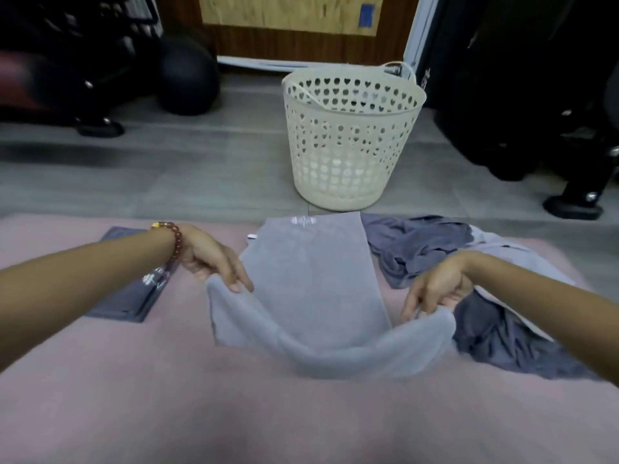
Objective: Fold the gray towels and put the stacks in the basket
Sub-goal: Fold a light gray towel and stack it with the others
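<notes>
A light gray towel (311, 283) lies lengthwise on the pink surface (201, 396), its near end lifted and sagging between my hands. My left hand (214, 259) pinches the near left corner. My right hand (435, 289) pinches the near right corner. A folded dark gray towel (130, 296) lies flat to the left, partly under my left forearm. Unfolded dark gray towels (418, 246) lie crumpled to the right, and more of them (495, 336) lie under my right arm. The cream perforated basket (351, 139) stands on the floor beyond the pink surface, with no towel visible inside.
Gray floor (167, 169) stretches between the pink surface and the back wall. Black exercise gear and a dark ball (187, 75) sit at the far left. Dark equipment on feet (536, 128) stands at the far right. A wooden board (288, 15) leans at the back.
</notes>
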